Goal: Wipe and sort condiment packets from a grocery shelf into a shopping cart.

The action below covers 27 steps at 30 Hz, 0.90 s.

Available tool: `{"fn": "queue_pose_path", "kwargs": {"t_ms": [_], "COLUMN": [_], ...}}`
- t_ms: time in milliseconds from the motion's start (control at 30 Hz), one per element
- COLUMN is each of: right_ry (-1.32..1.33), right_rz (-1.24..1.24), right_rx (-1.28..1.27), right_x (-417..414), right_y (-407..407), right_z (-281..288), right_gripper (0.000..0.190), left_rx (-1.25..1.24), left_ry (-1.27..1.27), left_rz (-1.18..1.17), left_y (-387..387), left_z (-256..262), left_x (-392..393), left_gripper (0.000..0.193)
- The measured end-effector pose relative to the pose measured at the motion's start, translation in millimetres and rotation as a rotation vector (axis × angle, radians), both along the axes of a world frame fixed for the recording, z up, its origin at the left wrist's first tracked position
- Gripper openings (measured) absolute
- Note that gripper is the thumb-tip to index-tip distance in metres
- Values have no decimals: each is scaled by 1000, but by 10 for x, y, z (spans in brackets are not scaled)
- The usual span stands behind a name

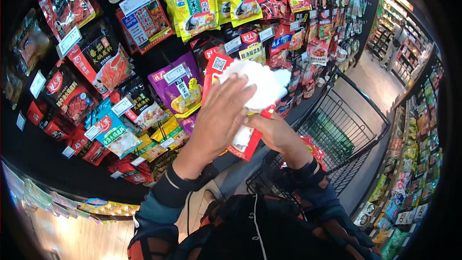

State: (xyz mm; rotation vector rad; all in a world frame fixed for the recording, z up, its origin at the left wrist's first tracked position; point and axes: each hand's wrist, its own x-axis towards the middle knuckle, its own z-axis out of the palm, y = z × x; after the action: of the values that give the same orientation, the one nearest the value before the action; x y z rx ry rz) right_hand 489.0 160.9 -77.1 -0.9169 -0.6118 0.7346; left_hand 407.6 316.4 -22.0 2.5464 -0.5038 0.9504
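Observation:
A red printed food packet point(249, 148) with a white panel is in my right hand point(276, 131), whose thumb lies over its front edge. My left hand point(225, 110) holds a crumpled white cloth point(258, 83) flat against the packet's face, fingers stretched over it. Much of the packet's print is hidden by cloth and fingers. Just beyond the hands, a purple seasoning pouch point(178, 90) hangs on the display. Yellow soup-base bags point(196, 9) hang higher up.
Hanging pouches fill the dark display rack point(90, 177), with price tags point(122, 106) jutting out. To the right stands a black wire shopping cart point(325, 126) containing red packages point(312, 148). Stocked shelves point(404, 173) line the far right. Another person point(395, 45) is down the aisle.

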Motion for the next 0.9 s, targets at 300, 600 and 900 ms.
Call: {"fn": "queue_pose_path", "kwargs": {"t_ms": [300, 600, 900], "right_ry": [97, 220, 72], "right_rz": [62, -81, -101], "right_rx": [-1, 355, 236], "right_x": [-129, 152, 73], "right_y": [31, 40, -299], "right_z": [81, 118, -7], "right_gripper": [45, 61, 44], "left_rx": [-347, -19, -348], "left_ry": [-51, -31, -31], "left_rz": [116, 108, 297], "left_y": [120, -287, 253], "left_z": [-108, -457, -564], "left_x": [82, -91, -19], "left_gripper": [35, 52, 41]}}
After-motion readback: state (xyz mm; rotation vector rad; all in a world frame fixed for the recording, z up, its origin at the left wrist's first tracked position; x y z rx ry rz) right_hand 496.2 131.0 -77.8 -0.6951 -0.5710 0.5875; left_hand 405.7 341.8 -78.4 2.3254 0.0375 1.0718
